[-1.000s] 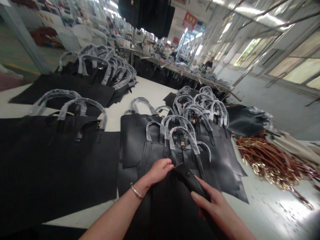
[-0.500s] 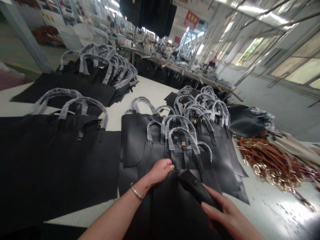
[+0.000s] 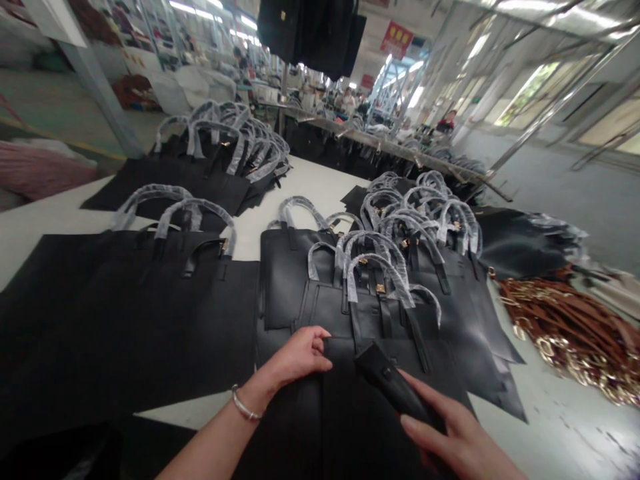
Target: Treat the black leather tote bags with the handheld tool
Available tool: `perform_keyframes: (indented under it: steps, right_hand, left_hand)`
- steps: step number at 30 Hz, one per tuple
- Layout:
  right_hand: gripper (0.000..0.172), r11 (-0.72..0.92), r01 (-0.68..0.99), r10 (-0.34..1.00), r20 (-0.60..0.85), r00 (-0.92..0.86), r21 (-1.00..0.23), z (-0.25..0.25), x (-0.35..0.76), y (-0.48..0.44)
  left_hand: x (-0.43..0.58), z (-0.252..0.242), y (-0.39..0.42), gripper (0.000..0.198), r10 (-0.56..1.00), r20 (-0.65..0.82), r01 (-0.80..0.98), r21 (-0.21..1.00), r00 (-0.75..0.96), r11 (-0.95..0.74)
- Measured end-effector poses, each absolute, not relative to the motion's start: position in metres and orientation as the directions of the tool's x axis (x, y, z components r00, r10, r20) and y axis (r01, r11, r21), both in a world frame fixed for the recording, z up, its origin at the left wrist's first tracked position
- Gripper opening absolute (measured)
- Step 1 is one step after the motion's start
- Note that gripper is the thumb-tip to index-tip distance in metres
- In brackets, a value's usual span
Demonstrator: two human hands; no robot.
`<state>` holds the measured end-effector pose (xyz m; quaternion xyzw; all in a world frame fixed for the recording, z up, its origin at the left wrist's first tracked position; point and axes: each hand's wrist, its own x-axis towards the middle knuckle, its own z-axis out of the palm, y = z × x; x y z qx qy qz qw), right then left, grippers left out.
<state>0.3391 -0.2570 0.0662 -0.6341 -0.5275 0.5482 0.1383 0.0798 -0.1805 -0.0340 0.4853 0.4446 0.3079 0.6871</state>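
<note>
Head cam faces fwd/down, prob. close above table (image 3: 314,181).

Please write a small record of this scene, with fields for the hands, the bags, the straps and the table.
Left hand: fingers partly curled, over the near black bag; no held thing visible, contact unclear
Left wrist: silver-coloured bracelet
Right hand: grips a black handheld tool
Bag handles: wrapped in clear plastic
Left side: large black bag, lying flat
Right side: brown straps with gold-coloured rings, in a heap
Table: pale top
</note>
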Motion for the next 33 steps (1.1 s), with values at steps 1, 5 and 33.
perform_keyframes:
  steps: [1, 5, 33]
  right_hand:
    - [0.072, -0.392, 0.527, 0.814, -0.552, -0.184, -0.754, 0.066, 0.334, -0.258]
    - [0.067, -0.348, 0.544, 0.791, -0.551, -0.267, -0.764, 0.07, 0.309, -0.252]
    - [0.073, -0.347, 0.518, 0.802, -0.534, -0.267, -0.782, 0.077, 0.292, -0.221]
  left_hand:
    - [0.08, -0.036, -0.187, 0.036, 0.873, -0.317, -0.037, 0.934, 0.371, 0.355]
    - [0.09, -0.042, -0.205, 0.024, 0.925, -0.29, -0.184, 0.923, 0.246, 0.338]
    - [0.102, -0.037, -0.207, 0.021, 0.948, -0.258, -0.455, 0.833, 0.186, 0.316]
